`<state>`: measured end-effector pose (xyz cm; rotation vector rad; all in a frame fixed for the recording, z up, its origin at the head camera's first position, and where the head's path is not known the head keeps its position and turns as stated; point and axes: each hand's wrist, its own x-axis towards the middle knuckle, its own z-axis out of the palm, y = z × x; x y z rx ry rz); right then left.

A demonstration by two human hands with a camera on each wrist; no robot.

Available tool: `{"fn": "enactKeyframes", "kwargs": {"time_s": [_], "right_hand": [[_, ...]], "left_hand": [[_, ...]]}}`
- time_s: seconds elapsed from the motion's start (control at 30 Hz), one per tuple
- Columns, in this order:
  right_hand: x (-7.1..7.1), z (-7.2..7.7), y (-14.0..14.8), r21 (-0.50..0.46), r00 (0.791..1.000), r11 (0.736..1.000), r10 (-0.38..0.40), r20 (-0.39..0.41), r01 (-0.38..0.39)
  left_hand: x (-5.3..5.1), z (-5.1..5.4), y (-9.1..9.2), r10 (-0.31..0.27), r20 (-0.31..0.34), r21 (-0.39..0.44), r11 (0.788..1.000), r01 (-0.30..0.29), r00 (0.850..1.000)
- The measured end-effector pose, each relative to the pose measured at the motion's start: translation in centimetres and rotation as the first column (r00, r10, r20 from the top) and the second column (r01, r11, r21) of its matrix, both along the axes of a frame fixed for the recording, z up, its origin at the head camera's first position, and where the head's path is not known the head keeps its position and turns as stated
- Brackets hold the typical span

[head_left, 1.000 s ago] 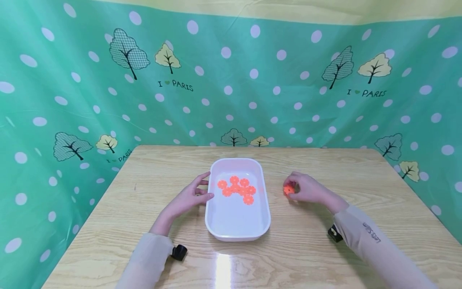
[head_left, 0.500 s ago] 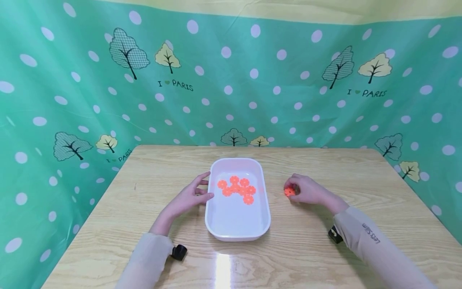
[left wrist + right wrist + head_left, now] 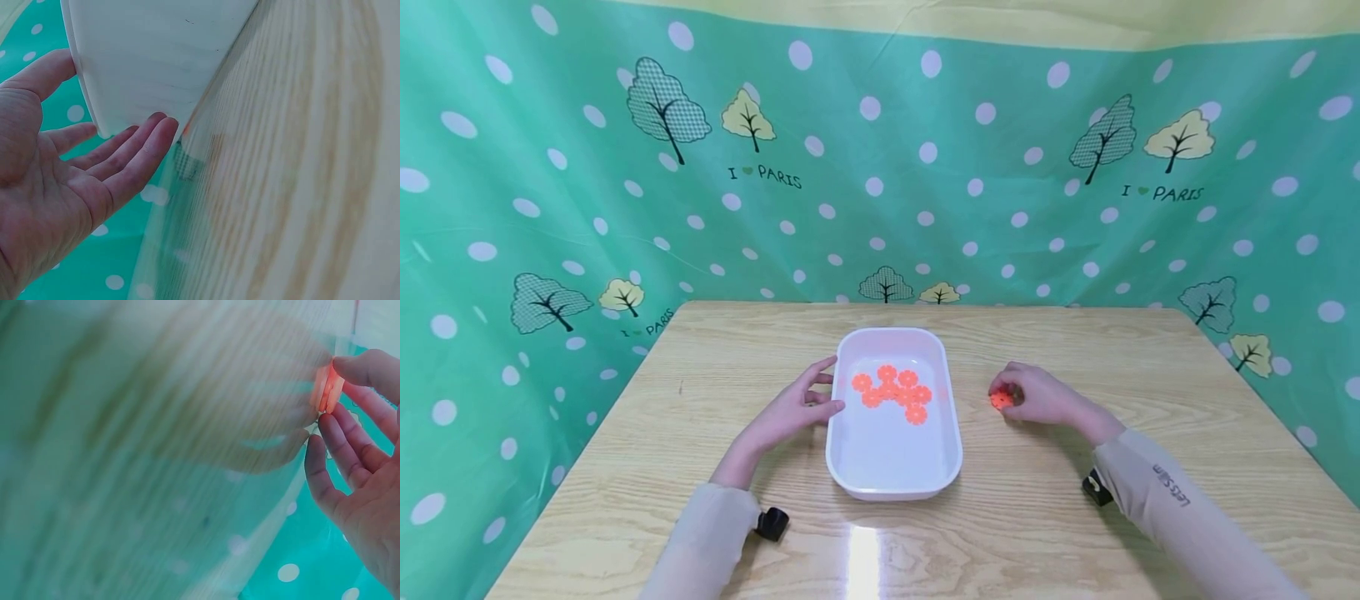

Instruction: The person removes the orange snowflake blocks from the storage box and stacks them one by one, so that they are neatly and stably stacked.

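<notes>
A white rectangular tray (image 3: 895, 458) stands near the middle of the wooden table, with several orange flower-shaped discs (image 3: 916, 413) lying in a cluster toward its far half. At its left side, my left hand (image 3: 790, 408) touches the rim with the thumb, fingers loosely extended along the outer wall; the left wrist view shows the same hand (image 3: 75, 162) from the palm side. To the right of the tray, my right hand (image 3: 1037, 394) pinches an orange flower-shaped disc (image 3: 1001, 400) low at the table surface. In the right wrist view the disc (image 3: 331, 390) sits between thumb and fingers.
The wooden table (image 3: 715, 358) runs back to a green dotted curtain (image 3: 880, 167) with printed trees. Black wrist devices (image 3: 772, 524) are at both sleeves. A light reflection shines on the table in front of the tray.
The disc in my right hand has gone from tilted up to lying flatter, and the right fingers have shifted slightly downward. My left hand and the tray have stayed put.
</notes>
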<state>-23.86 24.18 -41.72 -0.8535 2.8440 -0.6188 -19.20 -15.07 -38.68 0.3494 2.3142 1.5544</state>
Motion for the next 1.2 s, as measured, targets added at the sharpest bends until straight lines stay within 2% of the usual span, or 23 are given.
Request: {"fn": "enactKeyframes", "kwargs": {"time_s": [0.37,0.5,0.73,0.87,1.03,1.2], "right_hand": [[0.0,-0.1,0.1,-0.004,1.0,1.0,0.007,0.015,-0.007],[0.0,-0.1,0.1,-0.004,1.0,1.0,0.007,0.02,-0.007],[0.0,0.0,0.1,-0.011,0.999,1.0,0.013,0.031,-0.013],[0.0,0.0,0.1,-0.016,0.999,1.0,0.016,0.038,-0.016],[-0.1,0.0,0.1,-0.016,0.999,1.0,0.023,0.038,-0.022],[-0.2,-0.1,0.2,-0.007,0.999,1.0,0.016,0.037,-0.015]], "left_hand": [[0.1,0.2,0.1,0.001,-0.011,-0.019,1.0,-0.001,1.0],[0.0,0.0,0.0,0.003,-0.013,-0.016,1.0,-0.003,1.0],[-1.2,-2.3,-0.5,0.022,-0.025,-0.013,1.0,-0.022,0.999],[-1.5,-2.9,-0.6,0.027,-0.037,-0.023,0.999,-0.028,0.999],[-1.3,-2.5,-0.5,0.024,-0.033,-0.026,0.999,-0.025,0.999],[-0.4,-0.8,-0.1,0.012,-0.025,-0.039,0.999,-0.013,1.0]]}}
